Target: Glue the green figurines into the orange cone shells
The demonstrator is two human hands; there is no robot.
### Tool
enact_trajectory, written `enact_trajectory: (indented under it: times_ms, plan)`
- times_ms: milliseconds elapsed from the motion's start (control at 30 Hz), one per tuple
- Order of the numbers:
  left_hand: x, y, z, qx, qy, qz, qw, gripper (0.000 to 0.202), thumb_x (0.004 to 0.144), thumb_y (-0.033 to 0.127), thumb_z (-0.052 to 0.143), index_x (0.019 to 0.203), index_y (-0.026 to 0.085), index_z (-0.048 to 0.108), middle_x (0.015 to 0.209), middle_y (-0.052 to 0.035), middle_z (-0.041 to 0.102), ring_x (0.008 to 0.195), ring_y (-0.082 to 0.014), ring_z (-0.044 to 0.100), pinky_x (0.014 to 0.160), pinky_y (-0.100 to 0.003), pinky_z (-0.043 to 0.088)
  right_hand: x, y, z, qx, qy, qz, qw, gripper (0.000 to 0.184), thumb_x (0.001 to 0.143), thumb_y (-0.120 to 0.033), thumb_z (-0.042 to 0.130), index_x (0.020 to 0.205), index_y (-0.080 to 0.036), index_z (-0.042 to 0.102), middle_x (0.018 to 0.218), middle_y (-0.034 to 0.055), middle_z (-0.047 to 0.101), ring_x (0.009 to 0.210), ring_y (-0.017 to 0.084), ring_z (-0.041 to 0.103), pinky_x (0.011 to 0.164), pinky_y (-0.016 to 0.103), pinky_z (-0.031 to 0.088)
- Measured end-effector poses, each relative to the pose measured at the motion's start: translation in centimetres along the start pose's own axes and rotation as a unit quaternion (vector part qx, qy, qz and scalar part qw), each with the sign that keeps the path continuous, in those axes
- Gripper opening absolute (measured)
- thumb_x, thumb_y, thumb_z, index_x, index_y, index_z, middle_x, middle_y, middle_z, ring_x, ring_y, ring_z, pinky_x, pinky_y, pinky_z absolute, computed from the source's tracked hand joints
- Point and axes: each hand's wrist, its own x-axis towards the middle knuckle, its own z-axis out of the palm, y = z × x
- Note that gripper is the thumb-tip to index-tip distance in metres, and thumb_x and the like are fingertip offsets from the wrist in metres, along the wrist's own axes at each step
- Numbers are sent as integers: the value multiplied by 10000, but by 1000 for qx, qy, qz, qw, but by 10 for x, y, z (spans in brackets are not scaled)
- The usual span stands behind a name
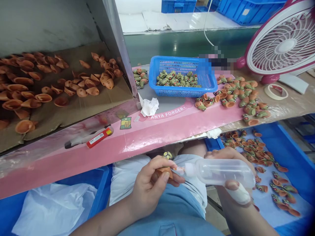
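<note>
My left hand (150,186) is closed around a small orange shell-shaped piece (165,171), held over my lap. My right hand (231,177) grips a clear plastic squeeze bottle (221,172) lying sideways, its white nozzle touching the orange piece. A white bandage wraps my right thumb (240,194). A tiny green figure (168,155) rests on my lap just above the left hand.
A pink board (157,131) serves as the worktop, carrying a blue basket (182,77) of green figures, loose assembled pieces (236,96), crumpled tissue (149,107) and a red lighter (99,137). Orange shells (49,88) lie on cardboard at left. A blue tray (290,154) with finished pieces is at right. A fan (283,42) stands behind.
</note>
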Motion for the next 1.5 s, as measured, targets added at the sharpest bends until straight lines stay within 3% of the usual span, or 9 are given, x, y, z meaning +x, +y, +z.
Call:
enact_trajectory:
  times_ms: [100,400,633,1067,1500]
  plan:
    - [0,0,0,3,-2,-1,1000,307,861,122,399,1050,327,527,946,5,545,777,-149,660,658,-267,563,1,0,1,32,-52,-33,998,299,624,-457,630,777,-205,585,608,17,547,502,146,504,414,266,386]
    - [-2,1,-1,15,-5,9,1000,318,859,98,386,1048,318,517,947,4,537,768,-148,662,651,-262,565,-2,5,2,34,-22,-19,999,317,594,-459,650,771,-199,608,595,37,560,523,180,533,418,284,404]
    - [-2,0,-2,18,-3,12,1000,317,857,93,386,1047,311,515,949,5,535,765,-150,664,648,-264,565,-3,3,1,25,-56,-16,998,300,640,-438,631,799,-185,596,630,36,567,526,158,529,413,257,396]
    - [-1,-1,-1,14,-16,23,999,305,855,100,397,1049,299,522,929,10,524,760,-144,665,643,-239,565,-1,1,4,-22,-57,-23,998,339,634,-505,626,758,-193,582,651,-1,552,538,124,512,435,234,395]
    - [-1,-4,-2,23,-16,17,999,311,853,97,401,1058,300,517,933,1,531,770,-155,663,641,-260,567,-3,1,-3,-41,-75,-40,996,220,693,-379,596,809,-192,589,667,9,553,551,136,530,454,258,408]
